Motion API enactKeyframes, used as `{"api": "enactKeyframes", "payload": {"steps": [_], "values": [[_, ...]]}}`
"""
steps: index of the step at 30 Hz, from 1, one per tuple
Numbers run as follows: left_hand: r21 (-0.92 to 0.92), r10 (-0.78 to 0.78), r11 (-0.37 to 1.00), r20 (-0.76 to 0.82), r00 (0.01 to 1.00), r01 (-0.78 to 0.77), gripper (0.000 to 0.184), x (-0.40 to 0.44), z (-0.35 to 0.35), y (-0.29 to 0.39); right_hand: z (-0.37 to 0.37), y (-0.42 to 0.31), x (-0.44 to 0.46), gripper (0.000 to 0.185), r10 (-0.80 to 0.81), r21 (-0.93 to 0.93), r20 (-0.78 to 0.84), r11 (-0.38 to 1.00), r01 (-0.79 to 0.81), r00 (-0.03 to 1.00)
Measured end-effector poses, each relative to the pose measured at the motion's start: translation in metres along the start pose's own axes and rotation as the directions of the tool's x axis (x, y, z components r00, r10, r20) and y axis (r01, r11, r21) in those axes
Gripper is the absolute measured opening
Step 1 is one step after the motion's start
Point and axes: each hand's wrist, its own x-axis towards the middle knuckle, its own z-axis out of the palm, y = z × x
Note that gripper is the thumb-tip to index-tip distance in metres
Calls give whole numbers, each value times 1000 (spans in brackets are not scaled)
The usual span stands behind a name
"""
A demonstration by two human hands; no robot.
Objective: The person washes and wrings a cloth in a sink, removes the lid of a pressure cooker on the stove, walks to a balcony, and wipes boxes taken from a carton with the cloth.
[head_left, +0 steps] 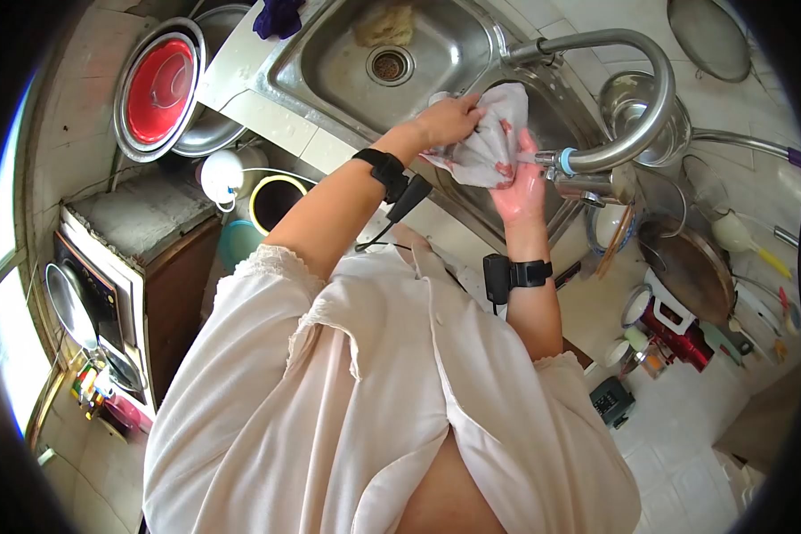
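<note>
Now clutching cloth (491, 135) just beside the tap (660, 76) with left hand (450, 122), resting it across right hand (520, 194) with a grip too hidden to tell. Probably light, limp, slippery if wet; best gathered by bunched folds.

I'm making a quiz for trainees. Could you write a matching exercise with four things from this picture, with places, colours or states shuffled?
Things:
1. Cloth
2. Tap
3. Basin
4. Drain

Descriptions:
A. Red inside
B. In the floor of the sink
C. Touched by the left hand and right hand
D. Bent into an arch

Right pairs: 1-C, 2-D, 3-A, 4-B
</note>
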Motion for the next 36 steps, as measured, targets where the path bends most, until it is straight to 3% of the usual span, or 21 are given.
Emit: {"api": "enactKeyframes", "payload": {"steps": [2,4,5,6,7,10,12,15,17,18,19,21,22,23,25,29,31,33,34,35,36], "values": [[138,-9,990,111,994,-6,40,6,-3,1,-34,-6,8,51,-24,-36,5,999,25,1000],[276,-50,961,218,975,-12,40,-1,-4,-4,-72,-11,13,51,-240,-299,-124,934,195,963],[49,-77,996,199,977,68,36,-6,-7,-10,-75,-13,13,51,-236,-298,-119,935,192,964],[-181,-106,973,188,976,141,33,-11,-10,-15,-79,-15,10,49,-211,-346,-253,931,116,944],[-179,-109,973,189,976,143,33,-14,-14,-20,-84,-14,9,47,-192,-381,-385,924,34,903],[-635,-90,769,-4,996,67,23,-19,-16,-24,-81,-1,3,30,-214,-355,-345,931,83,914],[-566,-76,825,-119,990,-5,21,-18,-22,-13,-85,2,4,23,-195,-347,-321,935,77,927],[-472,-23,874,-278,960,-116,22,-15,-19,5,-85,8,13,25,-226,-436,-105,886,159,968],[-918,-233,391,-31,972,65,27,-16,-6,25,-43,17,-7,26,-527,-829,318,249,501,788],[-978,-196,140,124,973,154,34,-4,13,8,-25,17,-18,31,-488,-809,517,-12,587,703],[-978,-193,137,126,973,154,34,-2,25,3,-24,19,-19,31,-489,-810,517,-16,586,702],[-879,43,-384,288,957,282,45,-3,42,-2,-25,17,-19,30,-273,-829,408,290,479,871],[-887,51,-366,284,957,283,51,-5,46,-9,-49,18,-4,31,-278,-801,283,458,386,918],[-886,51,-368,283,958,281,51,-8,46,-8,-47,14,-1,31,-276,-802,284,457,385,918],[-890,41,-343,304,952,299,52,-17,48,-6,-47,11,4,38,-357,-784,-85,600,158,930],[-925,-25,-269,283,959,267,49,-15,69,-7,-49,30,35,46,-392,-796,10,553,244,920],[-930,-41,-224,309,950,293,47,-17,72,-7,-61,23,43,47,-328,-810,-62,568,144,943],[-944,6,-136,304,953,302,45,-17,73,-10,-60,14,42,45,-269,-678,-64,719,155,961],[-944,5,-138,302,953,300,45,-17,72,-11,-62,13,35,38,-276,-494,-137,851,176,951],[-965,-30,-40,260,965,259,45,-17,72,-11,-66,12,35,38,-275,-496,-138,850,174,952],[-974,-58,60,215,975,218,47,-17,72,-10,-75,7,34,29,-264,-278,-155,936,215,952]]}}
